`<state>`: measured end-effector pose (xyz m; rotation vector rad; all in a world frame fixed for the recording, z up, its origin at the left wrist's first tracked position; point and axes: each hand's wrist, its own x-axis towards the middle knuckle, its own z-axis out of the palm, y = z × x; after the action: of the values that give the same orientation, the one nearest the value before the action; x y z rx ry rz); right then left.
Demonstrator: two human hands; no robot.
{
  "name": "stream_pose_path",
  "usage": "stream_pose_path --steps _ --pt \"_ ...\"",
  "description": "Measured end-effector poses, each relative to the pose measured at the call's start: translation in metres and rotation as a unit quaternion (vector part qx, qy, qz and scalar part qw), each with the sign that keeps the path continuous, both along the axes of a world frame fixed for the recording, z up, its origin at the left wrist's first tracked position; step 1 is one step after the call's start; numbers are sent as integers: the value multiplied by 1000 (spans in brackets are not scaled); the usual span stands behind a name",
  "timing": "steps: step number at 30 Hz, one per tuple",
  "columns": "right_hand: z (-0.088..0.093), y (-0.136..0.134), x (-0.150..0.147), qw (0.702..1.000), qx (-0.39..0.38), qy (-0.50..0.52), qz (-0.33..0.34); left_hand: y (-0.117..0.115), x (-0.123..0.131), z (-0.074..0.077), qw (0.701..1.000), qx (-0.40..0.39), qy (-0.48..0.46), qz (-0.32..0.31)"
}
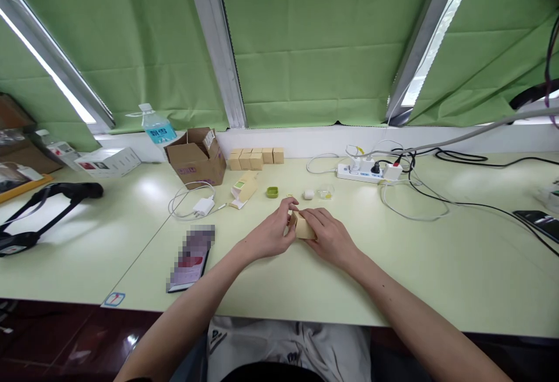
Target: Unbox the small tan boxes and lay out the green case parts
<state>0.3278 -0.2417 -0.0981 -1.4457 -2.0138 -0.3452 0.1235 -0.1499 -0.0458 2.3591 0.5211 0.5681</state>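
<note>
A small tan cardboard box (304,228) is between my hands, low over the table. My right hand (331,235) grips it from the right, with fingers over its top and the thumb beneath. At its left end, my left hand (276,232) has bent fingers pressed on the flap. What is inside the box is hidden. Just beyond my hands are a small green square container (272,192), a white earphone-case-like item (308,194) and a clear plastic piece (325,191) with something yellow in it.
Several small tan boxes (257,159) line the wall beside an open brown carton (196,158). An unfolded tan package (243,188), a white charger (204,206) and a phone (191,258) lie left. A power strip (360,173) with trailing cables is at back right.
</note>
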Motion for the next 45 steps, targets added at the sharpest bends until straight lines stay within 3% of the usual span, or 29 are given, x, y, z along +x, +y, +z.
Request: stream_pose_path --steps 3,7,11,15,20,28,39,45 --pt "2 0 1 1000 -5 28 -4 0 6 -3 998 48 7 50" --pt "1 0 1 995 -25 96 -3 6 6 -15 985 105 -84 111" --pt "-3 3 2 982 -21 187 20 13 0 -22 954 223 -173 101" --pt "-5 5 3 969 -16 247 22 10 -5 -20 927 324 -169 89" --pt "-7 5 4 959 -3 281 17 -1 -7 -16 941 279 -165 102" --pt "-10 6 2 952 -19 304 12 -1 1 -25 929 258 -211 161" --pt "-12 5 2 959 -12 283 19 -3 0 -25 933 264 -188 154" --pt "-12 6 4 969 -4 248 21 -2 0 -25 951 221 -158 145"
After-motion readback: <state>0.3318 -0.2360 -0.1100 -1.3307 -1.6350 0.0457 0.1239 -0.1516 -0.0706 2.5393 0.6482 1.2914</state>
